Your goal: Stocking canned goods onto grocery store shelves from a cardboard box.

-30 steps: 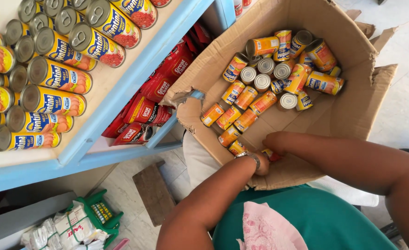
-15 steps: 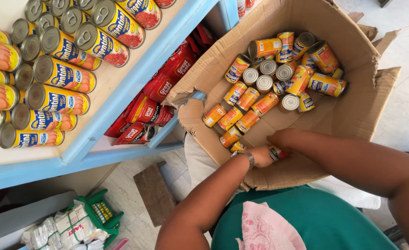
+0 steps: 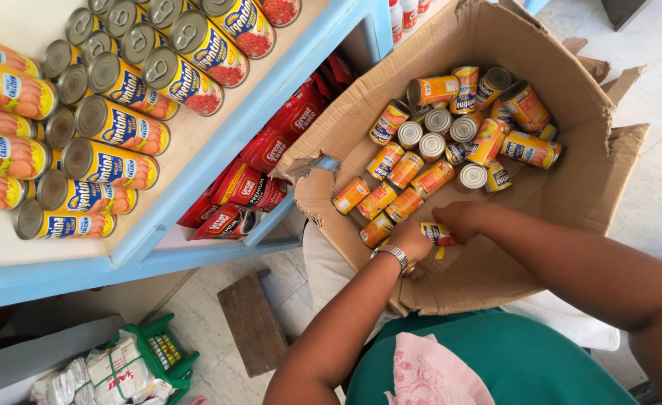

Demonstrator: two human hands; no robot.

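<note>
On the far left I see the blue shelf with its rows of large cans lying on their sides, labels up. Below it, red packets fill the lower shelf, and on the floor sit a green basket of wrapped goods and a flat wooden block.

Moving right, my left hand — the one with the wristwatch — is down inside the cardboard box, curled at the near row of small cans. I cannot tell whether it has one in its grip; the knuckles hide the fingers.

Just beside it, my right hand is closed around a small yellow can, which pokes out between the two hands. A second ago both hands were lower, at the near edge of the box, with no can showing between them; they have since pushed further in, and this can has come up off the pile. I judge a can is now picked and ready to leave the box.

The other cans lie loose towards the far side, some upright, some tipped.
</note>
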